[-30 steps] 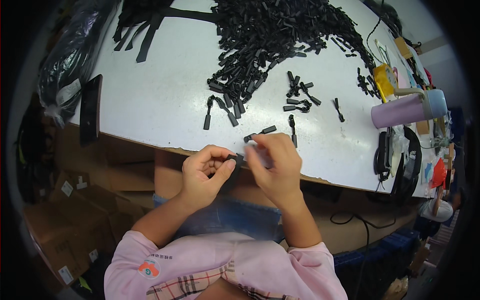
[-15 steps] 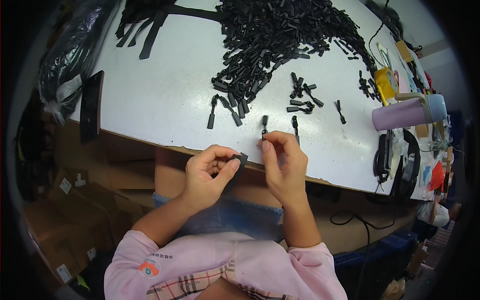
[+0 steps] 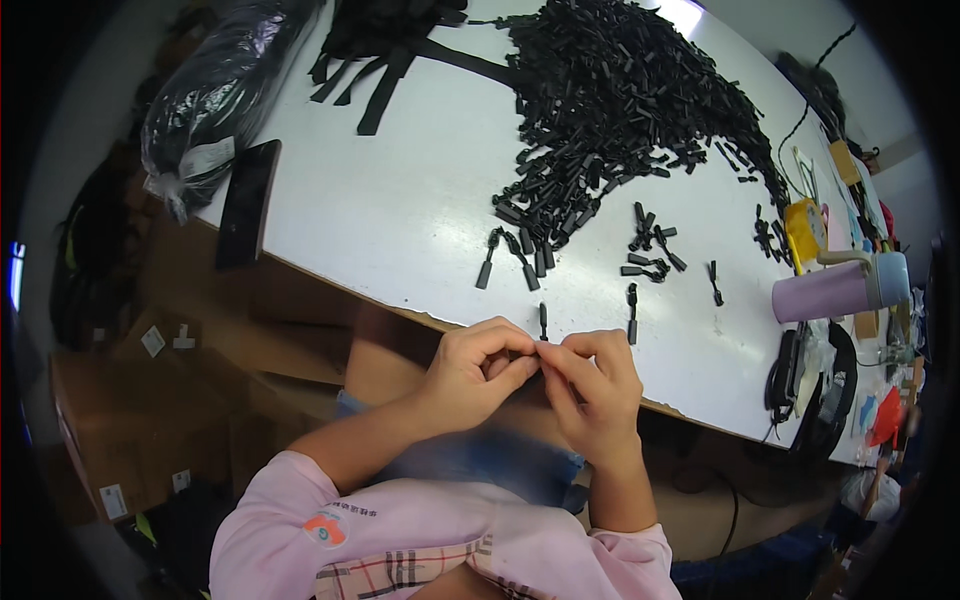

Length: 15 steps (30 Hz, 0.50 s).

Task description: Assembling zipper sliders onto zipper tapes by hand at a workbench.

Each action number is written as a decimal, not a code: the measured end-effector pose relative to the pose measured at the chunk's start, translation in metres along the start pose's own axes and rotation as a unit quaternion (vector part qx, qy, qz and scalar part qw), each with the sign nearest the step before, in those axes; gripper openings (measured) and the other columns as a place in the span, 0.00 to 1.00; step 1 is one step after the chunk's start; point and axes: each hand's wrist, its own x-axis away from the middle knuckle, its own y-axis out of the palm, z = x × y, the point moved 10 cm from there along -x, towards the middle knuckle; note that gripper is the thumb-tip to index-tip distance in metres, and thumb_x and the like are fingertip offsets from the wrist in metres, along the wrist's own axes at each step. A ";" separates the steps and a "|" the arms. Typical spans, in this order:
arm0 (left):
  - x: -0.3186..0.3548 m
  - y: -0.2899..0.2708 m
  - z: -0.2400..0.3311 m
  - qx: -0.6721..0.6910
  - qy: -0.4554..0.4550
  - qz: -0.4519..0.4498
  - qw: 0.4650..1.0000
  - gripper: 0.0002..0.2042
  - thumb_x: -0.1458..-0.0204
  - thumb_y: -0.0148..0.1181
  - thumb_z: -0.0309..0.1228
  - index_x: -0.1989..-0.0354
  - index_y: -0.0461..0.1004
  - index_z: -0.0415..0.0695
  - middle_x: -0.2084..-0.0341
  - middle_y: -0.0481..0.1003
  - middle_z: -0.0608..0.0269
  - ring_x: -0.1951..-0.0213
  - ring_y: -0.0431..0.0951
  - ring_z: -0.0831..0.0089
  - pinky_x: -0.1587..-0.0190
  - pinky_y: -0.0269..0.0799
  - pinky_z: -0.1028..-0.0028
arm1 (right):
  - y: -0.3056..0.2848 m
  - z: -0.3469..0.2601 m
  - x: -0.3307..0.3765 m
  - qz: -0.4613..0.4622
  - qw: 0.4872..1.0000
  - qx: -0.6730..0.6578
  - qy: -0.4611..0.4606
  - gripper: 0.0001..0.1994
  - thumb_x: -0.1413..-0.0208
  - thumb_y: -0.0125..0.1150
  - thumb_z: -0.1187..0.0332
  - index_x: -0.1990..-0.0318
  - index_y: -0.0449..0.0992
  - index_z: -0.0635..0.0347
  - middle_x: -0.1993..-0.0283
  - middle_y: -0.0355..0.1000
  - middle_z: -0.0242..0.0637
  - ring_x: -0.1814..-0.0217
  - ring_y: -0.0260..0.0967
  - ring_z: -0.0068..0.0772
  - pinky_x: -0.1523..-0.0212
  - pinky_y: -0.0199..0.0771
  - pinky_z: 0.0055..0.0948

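A small black part [image 3: 541, 349] is being pinched between both closed hands, left hand [image 3: 470, 372] and right hand [image 3: 595, 385], at the worktop [image 3: 400, 200] edge; assembly appears underway, needing careful fingertip alignment.

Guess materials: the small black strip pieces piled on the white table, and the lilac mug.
Small black strip pieces: probably moulded plastic or rubber, matte, uniform shapes, no glint. White table: smooth, slightly glossy laminate, maybe. Lilac mug: likely plastic or coated metal, satin sheen. Too small for certainty.
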 end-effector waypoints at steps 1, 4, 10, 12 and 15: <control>0.000 -0.003 0.002 -0.003 0.002 0.004 1.000 0.03 0.59 0.54 0.20 0.73 0.70 0.37 0.77 0.69 0.67 0.84 0.60 0.88 0.82 0.55 0.86 | 0.003 -0.006 0.001 -0.008 0.999 0.017 -0.028 0.18 0.71 0.57 0.82 0.64 0.71 0.60 0.72 0.62 0.36 0.72 0.58 0.34 0.74 0.61 0.25; 0.000 -0.001 0.000 -0.031 -0.007 -0.024 0.999 0.03 0.59 0.54 0.20 0.74 0.70 0.37 0.78 0.68 0.69 0.85 0.57 0.88 0.83 0.51 0.85 | 0.006 -0.011 0.002 -0.019 0.998 0.034 -0.047 0.19 0.71 0.57 0.82 0.63 0.70 0.61 0.71 0.62 0.38 0.72 0.58 0.35 0.74 0.61 0.25; 0.003 0.002 -0.015 0.228 -0.050 0.010 0.972 0.09 0.56 0.53 0.19 0.65 0.66 0.35 0.72 0.69 0.64 0.73 0.68 0.84 0.69 0.64 0.87 | 0.004 0.009 0.005 0.039 0.994 -0.077 0.068 0.13 0.63 0.56 0.82 0.65 0.70 0.64 0.73 0.62 0.37 0.75 0.60 0.27 0.77 0.60 0.18; 0.000 -0.002 -0.005 0.261 -0.021 0.033 0.965 0.10 0.55 0.51 0.18 0.62 0.65 0.36 0.69 0.67 0.64 0.70 0.67 0.85 0.67 0.65 0.86 | 0.006 0.021 0.012 0.062 0.977 -0.143 0.143 0.10 0.61 0.56 0.81 0.67 0.70 0.65 0.74 0.63 0.36 0.76 0.60 0.23 0.78 0.60 0.16; 0.000 -0.006 0.006 0.195 0.036 0.022 0.980 0.10 0.55 0.50 0.18 0.62 0.65 0.36 0.68 0.66 0.64 0.69 0.66 0.86 0.67 0.64 0.87 | 0.017 0.038 0.023 0.086 0.928 -0.272 0.241 0.05 0.57 0.55 0.80 0.71 0.69 0.66 0.75 0.64 0.33 0.77 0.59 0.16 0.78 0.58 0.12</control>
